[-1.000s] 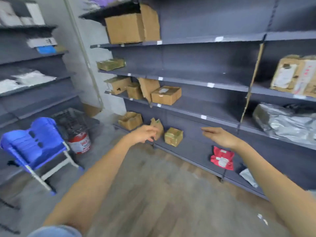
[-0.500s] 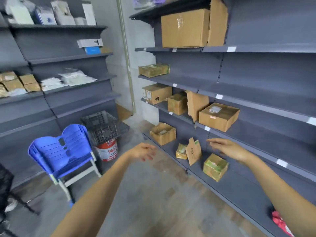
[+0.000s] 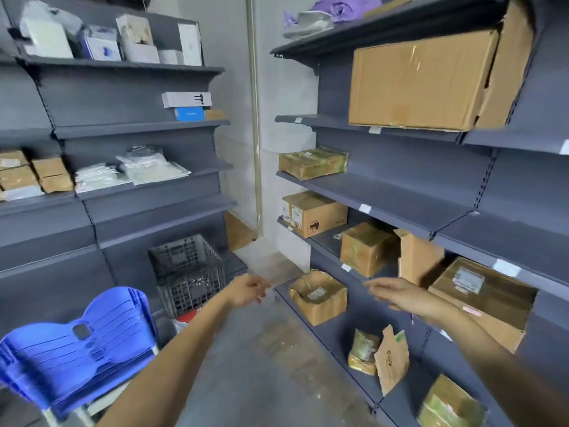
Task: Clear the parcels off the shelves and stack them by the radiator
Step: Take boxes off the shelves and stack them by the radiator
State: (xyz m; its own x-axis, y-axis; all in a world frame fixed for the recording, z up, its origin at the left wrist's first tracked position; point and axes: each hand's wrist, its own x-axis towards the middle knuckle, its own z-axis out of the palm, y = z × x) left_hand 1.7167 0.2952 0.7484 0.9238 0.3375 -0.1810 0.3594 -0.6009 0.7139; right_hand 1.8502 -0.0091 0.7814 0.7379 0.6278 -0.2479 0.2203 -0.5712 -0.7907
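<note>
Now turned toward the corner since a second ago; left hand [image 3: 246, 289] and right hand [image 3: 406, 295] both empty, fingers relaxed, nearing crumpled box [image 3: 318, 297]. No parcel lifted yet.

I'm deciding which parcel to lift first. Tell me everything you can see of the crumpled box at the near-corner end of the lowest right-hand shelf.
The crumpled box is a small brown cardboard parcel, dented and creased, its top sagging inward with wrinkled tape or paper around the rim. A white label sits on the sunken top. It stands upright on the lowest grey shelf of the right-hand unit, at the end nearest the room's corner, apart from the other parcels. Neither hand touches it; the right hand is beside it.
</note>
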